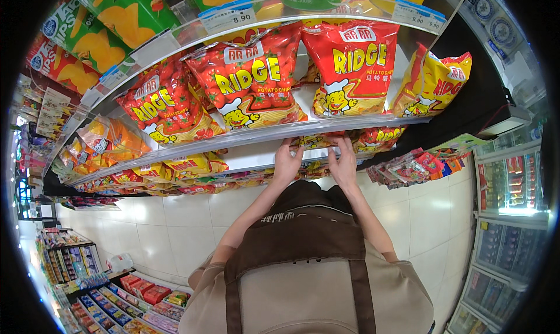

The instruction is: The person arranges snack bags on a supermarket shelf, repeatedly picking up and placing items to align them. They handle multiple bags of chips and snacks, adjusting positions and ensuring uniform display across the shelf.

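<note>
On the lower shelf (251, 158), a yellow and red bag of potato chips (315, 141) lies between my hands, partly hidden under the shelf above. My left hand (288, 161) grips its left end, fingers reaching in below the shelf lip. At the other end my right hand (343, 162) has its thumb and fingers closed on the bag. Just right of that hand sits a red chip bag (380, 138). Farther left on the same shelf lie more yellow and red chip bags (189, 165), past a bare white stretch.
Overhead, the curved upper shelf edge (256, 135) carries upright red chip bags (254, 80) and a yellow one (434, 84). Green chip packs (125, 19) stand higher up. Colourful hanging packets (417, 166) are at right, beside glass-door coolers (501, 246). A low display (125, 299) stands behind left.
</note>
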`<action>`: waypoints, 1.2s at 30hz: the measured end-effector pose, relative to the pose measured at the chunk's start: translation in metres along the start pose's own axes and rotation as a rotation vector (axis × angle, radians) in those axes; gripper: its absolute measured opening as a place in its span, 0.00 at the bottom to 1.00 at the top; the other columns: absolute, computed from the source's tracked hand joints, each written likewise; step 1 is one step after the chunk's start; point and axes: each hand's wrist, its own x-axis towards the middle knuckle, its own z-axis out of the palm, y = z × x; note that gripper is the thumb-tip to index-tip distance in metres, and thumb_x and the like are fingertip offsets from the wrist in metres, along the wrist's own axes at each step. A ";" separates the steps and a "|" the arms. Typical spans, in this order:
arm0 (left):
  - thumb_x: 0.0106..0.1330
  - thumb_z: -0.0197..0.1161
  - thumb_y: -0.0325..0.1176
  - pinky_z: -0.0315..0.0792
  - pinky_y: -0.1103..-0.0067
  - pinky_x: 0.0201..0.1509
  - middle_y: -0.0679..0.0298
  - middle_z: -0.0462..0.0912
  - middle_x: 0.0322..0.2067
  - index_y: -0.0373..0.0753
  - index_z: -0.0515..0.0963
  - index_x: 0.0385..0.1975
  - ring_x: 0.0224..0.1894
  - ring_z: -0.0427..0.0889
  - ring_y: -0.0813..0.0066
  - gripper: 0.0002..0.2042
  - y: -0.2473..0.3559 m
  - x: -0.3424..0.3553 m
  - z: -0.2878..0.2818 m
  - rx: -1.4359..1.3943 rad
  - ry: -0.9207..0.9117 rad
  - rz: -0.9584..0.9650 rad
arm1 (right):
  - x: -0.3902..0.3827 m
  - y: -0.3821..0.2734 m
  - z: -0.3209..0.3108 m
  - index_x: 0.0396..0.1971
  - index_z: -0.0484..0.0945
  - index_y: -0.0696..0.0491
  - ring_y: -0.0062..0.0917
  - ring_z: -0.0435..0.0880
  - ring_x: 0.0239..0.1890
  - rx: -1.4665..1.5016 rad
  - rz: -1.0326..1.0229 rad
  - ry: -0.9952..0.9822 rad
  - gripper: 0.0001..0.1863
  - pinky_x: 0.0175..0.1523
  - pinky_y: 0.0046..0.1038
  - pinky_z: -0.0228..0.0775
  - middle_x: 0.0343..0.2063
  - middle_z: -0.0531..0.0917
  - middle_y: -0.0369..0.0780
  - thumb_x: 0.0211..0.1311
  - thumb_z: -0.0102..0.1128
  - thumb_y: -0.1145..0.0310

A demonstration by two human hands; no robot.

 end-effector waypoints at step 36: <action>0.62 0.59 0.31 0.69 0.58 0.53 0.44 0.79 0.44 0.31 0.77 0.44 0.47 0.76 0.40 0.13 -0.045 0.024 0.021 0.312 0.022 0.087 | 0.018 0.043 0.025 0.60 0.67 0.61 0.54 0.66 0.61 -0.151 -0.083 -0.016 0.29 0.66 0.44 0.58 0.59 0.67 0.60 0.57 0.59 0.73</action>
